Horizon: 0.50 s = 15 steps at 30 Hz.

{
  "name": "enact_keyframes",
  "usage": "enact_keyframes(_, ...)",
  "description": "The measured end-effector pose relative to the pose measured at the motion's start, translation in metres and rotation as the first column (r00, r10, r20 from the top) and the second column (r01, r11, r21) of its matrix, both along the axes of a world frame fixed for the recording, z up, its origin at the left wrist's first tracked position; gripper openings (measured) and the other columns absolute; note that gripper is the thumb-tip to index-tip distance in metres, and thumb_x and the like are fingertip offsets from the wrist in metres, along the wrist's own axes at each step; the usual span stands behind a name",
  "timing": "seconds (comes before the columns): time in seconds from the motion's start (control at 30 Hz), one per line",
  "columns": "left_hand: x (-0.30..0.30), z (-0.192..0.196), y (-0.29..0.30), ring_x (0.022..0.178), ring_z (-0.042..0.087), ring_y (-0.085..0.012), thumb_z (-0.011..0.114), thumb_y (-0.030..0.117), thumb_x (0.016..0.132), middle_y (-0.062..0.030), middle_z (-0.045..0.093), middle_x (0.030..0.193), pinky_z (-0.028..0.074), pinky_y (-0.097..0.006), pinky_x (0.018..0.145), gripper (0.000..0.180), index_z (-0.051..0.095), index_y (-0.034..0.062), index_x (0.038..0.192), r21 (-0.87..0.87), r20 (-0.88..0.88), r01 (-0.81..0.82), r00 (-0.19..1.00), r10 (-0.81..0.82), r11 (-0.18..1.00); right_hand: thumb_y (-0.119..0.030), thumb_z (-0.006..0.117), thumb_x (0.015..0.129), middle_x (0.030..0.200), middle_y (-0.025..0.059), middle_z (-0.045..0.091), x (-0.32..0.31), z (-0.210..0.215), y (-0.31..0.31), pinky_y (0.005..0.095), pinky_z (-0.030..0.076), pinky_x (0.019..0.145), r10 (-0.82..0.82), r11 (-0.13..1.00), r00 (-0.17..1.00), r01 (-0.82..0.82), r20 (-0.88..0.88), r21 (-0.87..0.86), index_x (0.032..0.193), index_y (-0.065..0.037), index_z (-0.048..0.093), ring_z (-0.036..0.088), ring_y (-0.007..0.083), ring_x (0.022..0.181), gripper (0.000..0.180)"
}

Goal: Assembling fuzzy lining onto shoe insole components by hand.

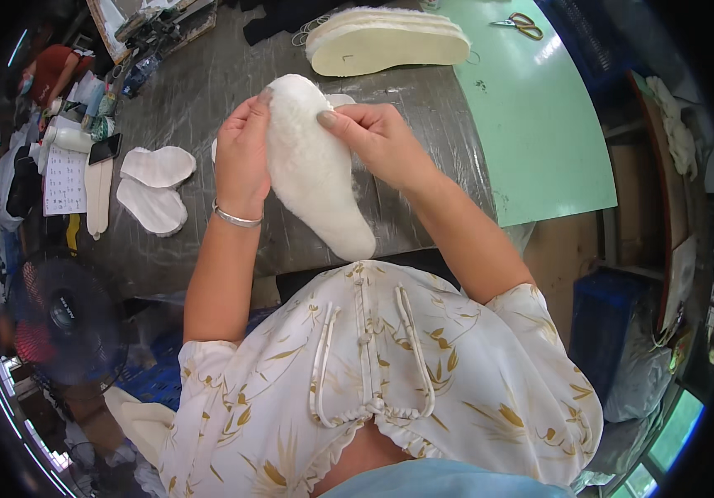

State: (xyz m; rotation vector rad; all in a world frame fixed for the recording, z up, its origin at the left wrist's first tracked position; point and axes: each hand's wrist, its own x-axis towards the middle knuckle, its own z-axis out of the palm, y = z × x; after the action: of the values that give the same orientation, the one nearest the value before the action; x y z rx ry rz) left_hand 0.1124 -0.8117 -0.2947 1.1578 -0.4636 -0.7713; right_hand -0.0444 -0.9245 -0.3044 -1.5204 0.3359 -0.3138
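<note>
A fluffy white insole (311,170) is held up in front of me, its wide end away from me and its narrow heel end toward me. My left hand (242,153) grips its left edge, the thumb near the far end. On the opposite edge, my right hand (377,143) pinches it with the thumb on the fleecy face. Fingers of both hands are partly hidden behind it. White material shows at the edges behind the insole, mostly covered. Farther off lies a stack of thick insoles (390,51), cream underneath with fleece on top.
Left on the dark-covered table (195,261) lie two small white insoles (156,168), a phone (104,148) and a written sheet (65,181). Scissors (524,26) rest on a green board (531,137) to the right. A fan (62,314) stands lower left; another person (60,75) is beyond.
</note>
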Motion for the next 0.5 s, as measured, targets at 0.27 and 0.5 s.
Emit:
enact_keyframes(0.27,0.04,-0.025,-0.008,0.105,0.065,-0.0223,0.052,0.026,0.103,-0.0132,0.066,0.118,0.054,-0.036,0.09,0.035,0.06,-0.0045,0.117,-0.053,-0.159,-0.169,0.974,0.159,0.984,-0.044,0.055,0.098,0.111,0.0124,0.068,-0.016,-0.023,-0.007,0.0307,0.048,0.09,0.121,0.991,0.992,-0.123,-0.045,-0.043,0.128,0.001,0.059,0.061,0.0181,0.103,0.054)
enact_keyframes(0.5,0.068,-0.031,0.011,0.117,0.06,-0.0252,0.044,0.031,0.105,-0.0101,0.061,0.129,0.051,-0.04,0.099,0.038,0.055,0.0036,0.13,-0.1,-0.215,-0.309,0.935,0.283,0.946,-0.019,0.072,0.088,0.11,0.0098,0.067,-0.046,-0.039,-0.004,0.029,0.049,0.088,0.089,0.994,0.995,-0.092,-0.051,-0.067,0.128,0.003,0.059,0.061,0.0135,0.099,0.047)
